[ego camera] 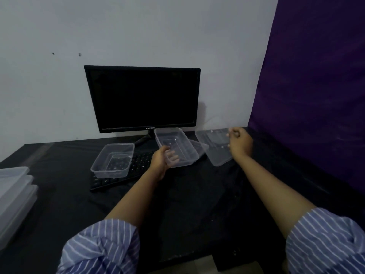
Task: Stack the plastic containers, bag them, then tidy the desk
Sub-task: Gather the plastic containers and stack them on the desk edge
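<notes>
Two hands lift clear plastic pieces above a black-covered desk.

The left hand [163, 160] grips a clear rectangular container [176, 147], tilted, thumb on its near wall and fingers showing through the plastic inside it, held over the middle of the desk [197, 204] in front of the dark monitor [142, 98]. The right hand [240, 143] pinches the edge of a clear lid [214, 148], tilted, toward the back right corner. Another lid [199, 148] lies partly hidden behind the held container. A second container [113, 160] rests on the black keyboard [138, 165]. A stack of lids [14, 192] sits at the left edge.
</notes>
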The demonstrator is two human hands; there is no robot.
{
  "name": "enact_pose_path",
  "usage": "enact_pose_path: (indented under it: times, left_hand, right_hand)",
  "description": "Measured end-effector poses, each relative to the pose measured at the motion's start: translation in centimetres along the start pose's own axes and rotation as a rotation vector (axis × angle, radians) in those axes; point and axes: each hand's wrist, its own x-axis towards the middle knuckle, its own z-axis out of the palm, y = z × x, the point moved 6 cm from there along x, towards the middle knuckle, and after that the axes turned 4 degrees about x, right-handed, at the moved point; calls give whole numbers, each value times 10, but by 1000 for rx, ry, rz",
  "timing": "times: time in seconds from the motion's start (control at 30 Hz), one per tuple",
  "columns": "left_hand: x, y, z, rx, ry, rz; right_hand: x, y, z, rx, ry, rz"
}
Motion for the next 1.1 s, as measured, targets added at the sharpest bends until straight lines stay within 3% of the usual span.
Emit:
enact_pose_path:
  times: [0.2,0.47,0.67,1.1]
  left_hand:
    - [-11,11,-11,55,11,10]
    - [-26,21,-14,182,-47,186]
    - [-27,27,-19,308,-71,258]
    - [-23,27,-27,253,-140,236]
  right_hand:
    - [-26,-12,50,283,-113,163]
    - [-76,6,113,488,-212,453]
    - [-91,12,129,468,-206,515]
    - [-103,8,137,422,-197,384]
